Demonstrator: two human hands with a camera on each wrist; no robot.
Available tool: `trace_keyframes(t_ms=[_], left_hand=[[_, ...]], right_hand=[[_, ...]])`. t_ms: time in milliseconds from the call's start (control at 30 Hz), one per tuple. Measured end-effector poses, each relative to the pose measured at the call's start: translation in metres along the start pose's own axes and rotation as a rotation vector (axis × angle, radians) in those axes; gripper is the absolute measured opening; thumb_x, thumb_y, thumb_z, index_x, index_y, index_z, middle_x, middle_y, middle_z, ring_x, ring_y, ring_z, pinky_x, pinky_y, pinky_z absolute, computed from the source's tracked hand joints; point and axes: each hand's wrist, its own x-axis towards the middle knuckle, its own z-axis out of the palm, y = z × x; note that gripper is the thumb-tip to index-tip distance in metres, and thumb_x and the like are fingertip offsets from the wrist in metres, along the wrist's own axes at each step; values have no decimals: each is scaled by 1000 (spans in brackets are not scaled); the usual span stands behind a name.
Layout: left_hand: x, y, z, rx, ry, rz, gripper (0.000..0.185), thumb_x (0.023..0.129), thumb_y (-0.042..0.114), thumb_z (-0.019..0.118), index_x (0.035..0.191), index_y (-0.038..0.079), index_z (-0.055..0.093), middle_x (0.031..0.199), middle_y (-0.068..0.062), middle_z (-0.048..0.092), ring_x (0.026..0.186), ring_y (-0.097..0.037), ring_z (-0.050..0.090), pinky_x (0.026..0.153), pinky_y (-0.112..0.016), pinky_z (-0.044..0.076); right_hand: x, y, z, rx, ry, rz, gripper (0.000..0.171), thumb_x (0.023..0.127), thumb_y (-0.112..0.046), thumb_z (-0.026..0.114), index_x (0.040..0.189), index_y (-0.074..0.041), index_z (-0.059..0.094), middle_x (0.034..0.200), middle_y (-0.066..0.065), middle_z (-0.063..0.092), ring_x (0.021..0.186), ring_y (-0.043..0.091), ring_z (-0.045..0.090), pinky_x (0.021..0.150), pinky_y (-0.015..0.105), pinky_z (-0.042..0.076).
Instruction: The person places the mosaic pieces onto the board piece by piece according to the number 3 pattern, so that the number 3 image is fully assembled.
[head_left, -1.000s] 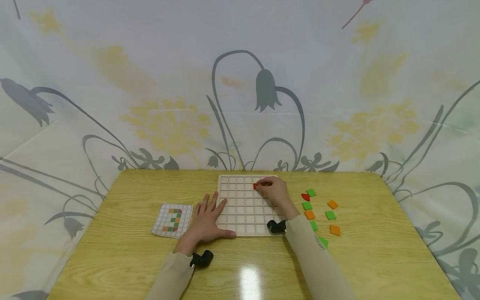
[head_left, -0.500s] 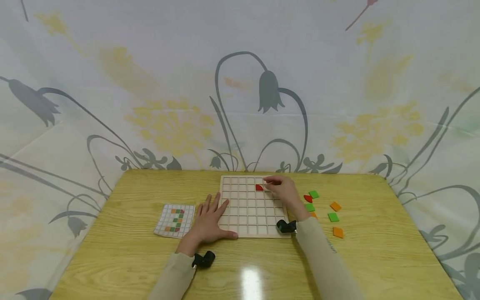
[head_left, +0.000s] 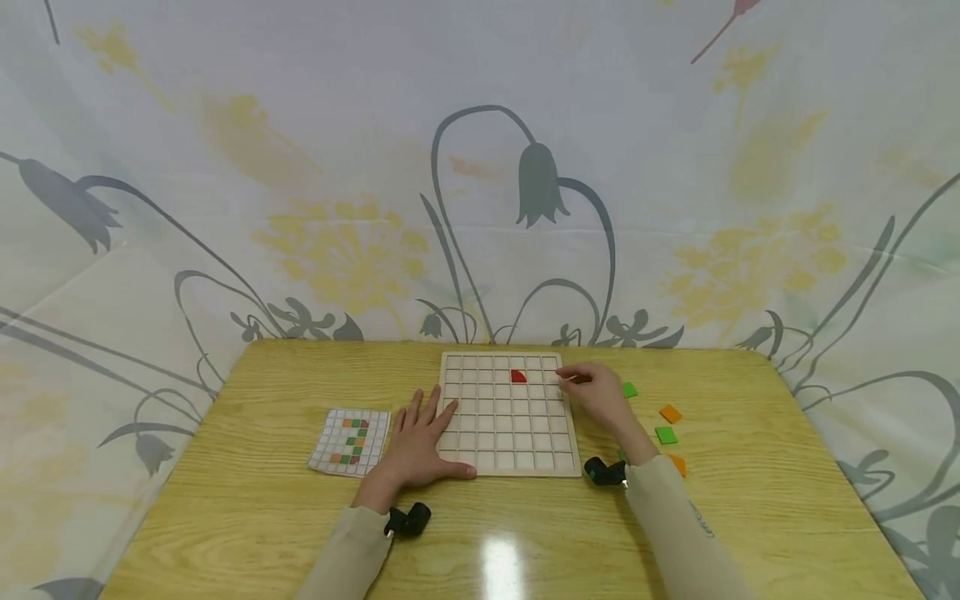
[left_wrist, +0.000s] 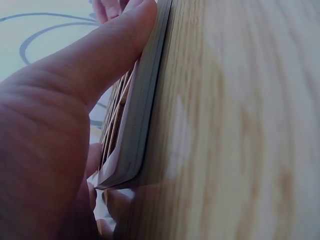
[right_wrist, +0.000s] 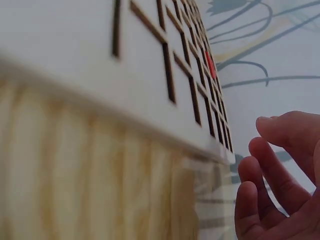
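A pale wooden grid board [head_left: 504, 430] lies on the table, with one red quarter-round tile [head_left: 518, 377] in a cell of its second row from the back. My left hand [head_left: 417, 446] rests spread on the board's left edge, its thumb along the near rim. In the left wrist view the thumb [left_wrist: 115, 42] lies over the board's side. My right hand [head_left: 600, 396] hovers at the board's right edge, fingers loosely bent and holding nothing. The right wrist view shows a gap between its thumb and fingertips, beside the board [right_wrist: 145, 95].
Right of the board lie several loose tiles, among them a green tile [head_left: 666, 435] and an orange tile [head_left: 671, 413]; the right arm hides others. A printed grid card [head_left: 348, 442] with a coloured pattern lies at the left. A flower-patterned cloth [head_left: 480, 208] stands behind the table [head_left: 450, 550].
My right hand has let go of the red tile, which stays in its cell, and has moved right to the board's edge. The left hand has kept its place.
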Motion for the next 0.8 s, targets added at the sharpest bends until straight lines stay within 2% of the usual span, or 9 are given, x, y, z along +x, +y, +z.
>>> trace_keyframes(t_ms=[100, 300, 533, 800], left_hand=[[-1, 1, -1, -2, -4, -3, 108, 75, 64, 77, 158, 16, 30, 166, -13, 5, 150, -41, -3, 116, -62, 4], [-2, 2, -1, -14, 2, -2, 108, 74, 64, 78, 158, 15, 31, 166, -14, 5, 150, -41, -3, 116, -62, 4], [-1, 2, -2, -5, 1, 0, 108, 75, 65, 77, 158, 16, 30, 166, -13, 5, 150, -41, -3, 116, -63, 4], [-1, 1, 0, 15, 5, 0, 108, 74, 66, 76, 158, 16, 30, 166, -13, 5, 150, -40, -3, 116, -63, 5]], right_hand=[[-10, 6, -7, -4, -2, -29, 26, 96, -7, 66, 120, 2, 70, 115, 18, 67, 101, 31, 64, 81, 37, 54], [-32, 15, -22, -70, 49, -77, 22, 95, -7, 68, 115, 0, 72, 113, 17, 69, 94, 28, 65, 71, 29, 53], [-57, 21, -42, -172, 49, -103, 20, 92, -3, 70, 112, 0, 74, 111, 15, 68, 94, 27, 62, 79, 37, 54], [-86, 26, -57, -235, 75, -149, 17, 89, -5, 74, 106, -4, 76, 103, 9, 70, 87, 20, 64, 69, 28, 55]])
